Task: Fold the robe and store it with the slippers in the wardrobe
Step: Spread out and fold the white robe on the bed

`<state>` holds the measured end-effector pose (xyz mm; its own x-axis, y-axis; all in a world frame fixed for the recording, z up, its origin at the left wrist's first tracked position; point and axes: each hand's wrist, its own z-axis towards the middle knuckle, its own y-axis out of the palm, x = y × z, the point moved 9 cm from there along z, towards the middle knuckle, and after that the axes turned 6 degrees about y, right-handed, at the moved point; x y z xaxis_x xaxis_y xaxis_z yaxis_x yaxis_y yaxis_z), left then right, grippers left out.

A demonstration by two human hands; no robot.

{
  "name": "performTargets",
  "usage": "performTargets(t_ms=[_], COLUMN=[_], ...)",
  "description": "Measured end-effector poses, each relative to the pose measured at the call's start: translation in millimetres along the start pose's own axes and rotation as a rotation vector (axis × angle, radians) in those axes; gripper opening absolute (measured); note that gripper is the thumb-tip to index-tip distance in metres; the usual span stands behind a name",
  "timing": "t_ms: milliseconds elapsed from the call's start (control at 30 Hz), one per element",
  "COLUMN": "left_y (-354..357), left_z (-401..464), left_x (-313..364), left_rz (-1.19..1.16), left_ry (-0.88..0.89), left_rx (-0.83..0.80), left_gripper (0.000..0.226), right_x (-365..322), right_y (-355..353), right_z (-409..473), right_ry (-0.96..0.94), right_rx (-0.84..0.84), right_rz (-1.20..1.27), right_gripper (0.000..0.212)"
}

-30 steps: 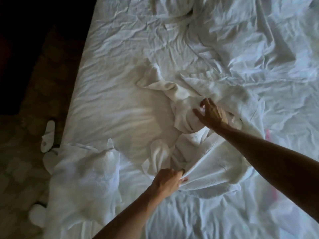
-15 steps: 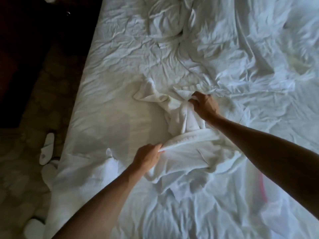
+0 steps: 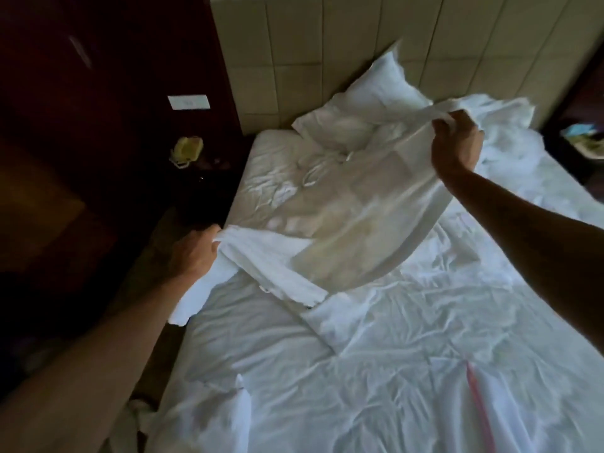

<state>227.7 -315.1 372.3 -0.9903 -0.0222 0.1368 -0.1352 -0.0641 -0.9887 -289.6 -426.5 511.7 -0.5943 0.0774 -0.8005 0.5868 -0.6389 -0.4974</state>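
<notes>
- The robe (image 3: 366, 217) is lifted above the bed (image 3: 392, 371) in the middle of the frame, stretched between both hands and blurred; its lower edge sags toward the sheet at centre.
- The left hand (image 3: 192, 256), at centre left beside the bed's edge, has its fingers curled round a bunched corner of the cloth. The right hand (image 3: 457, 142), at upper right, pinches another corner, raised in front of the pillow (image 3: 369, 96).
- The grips look uneven: the left holds a thick wad, the right a thin edge. A thin pinch could likely slip if the cloth is shaken, dropping that side in a heap.
- The left corner hangs past the mattress edge over the dark floor; if let go there, the robe may slide off the bed.
- A loose flap trails below the left hand, so the garment may come down twisted and fold crookedly.
- White on white in dim light: robe seams and sleeves are hard to tell from the rumpled sheets, and bedding could be gathered into the fold by mistake.
- No slippers or wardrobe can be made out with certainty in this view; folding has not yet begun.
</notes>
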Motion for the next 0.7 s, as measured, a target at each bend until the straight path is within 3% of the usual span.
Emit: performTargets(t_ms=[133,300,467,700], left_y=[-43,-45,-1,114], left_z=[-7,-15,-19,-37], left_x=[-20,-40,-31,10], left_rz=[0.039,0.074,0.06,0.078], left_ry=[-0.056,-0.107,-0.099,-0.024], left_rx=[0.024,0.019,-0.01,-0.302], left_gripper=[0.033,0.03,0.022,0.04], right_x=[-19,16,101,226], right_y=[-63,-123,-141,-102], right_z=[28,29,11,-64], right_ry=[0.013,0.053,0.117,0.298], right_rx=[0.113,0.203,0.164,-0.005], right_rz=[0.075,0.005,-0.014,-0.048], right_gripper=[0.033,0.035,0.037,0.034])
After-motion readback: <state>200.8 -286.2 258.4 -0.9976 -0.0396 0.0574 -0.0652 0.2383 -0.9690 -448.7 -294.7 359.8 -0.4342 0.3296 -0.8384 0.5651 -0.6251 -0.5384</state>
